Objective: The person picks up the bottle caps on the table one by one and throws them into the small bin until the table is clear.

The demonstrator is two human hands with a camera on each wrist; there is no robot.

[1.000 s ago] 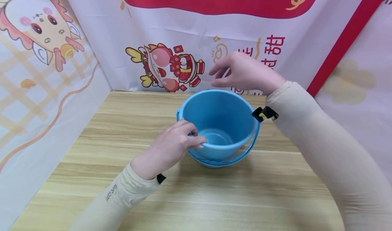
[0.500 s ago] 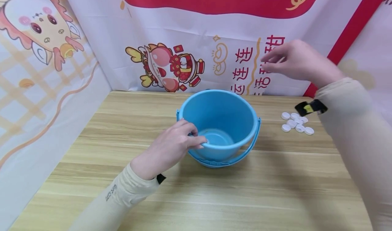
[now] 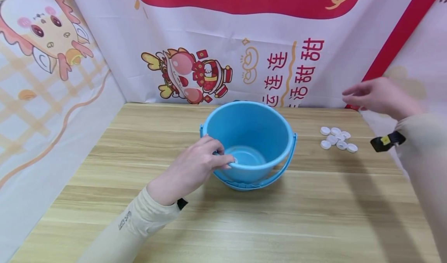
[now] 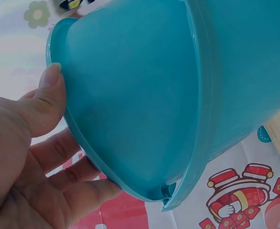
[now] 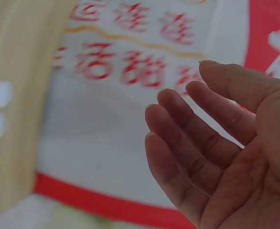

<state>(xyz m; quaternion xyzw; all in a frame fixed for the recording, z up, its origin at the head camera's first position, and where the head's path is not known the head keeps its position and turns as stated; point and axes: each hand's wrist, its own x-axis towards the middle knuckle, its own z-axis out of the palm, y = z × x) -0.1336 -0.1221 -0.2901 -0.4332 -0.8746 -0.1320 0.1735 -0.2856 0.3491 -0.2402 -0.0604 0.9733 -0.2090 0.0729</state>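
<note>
A blue plastic bucket [image 3: 249, 127] stands upright on the wooden table, its handle [image 3: 258, 186] hanging down at the near side. My left hand [image 3: 190, 166] grips the bucket's near-left rim, with the thumb over the edge; the left wrist view shows this hand [image 4: 39, 143] pinching the rim. Beside that thumb a small whitish spot shows inside the bucket, mostly hidden. My right hand [image 3: 382, 98] is raised in the air at the right, fingers loosely bent, palm bare in the right wrist view. Nearest to it are several white bottle caps [image 3: 331, 139] in a loose cluster.
The wooden table [image 3: 132, 139] carries the bucket near its back edge, with the caps to the right. A printed white and red cloth [image 3: 209, 26] hangs right behind the table. Another patterned cloth [image 3: 42, 119] borders the left side.
My right hand has moved from above the bucket to the right and slightly down, uncovering the white bottle caps. My left hand has stayed on the rim, and the bucket has not moved.
</note>
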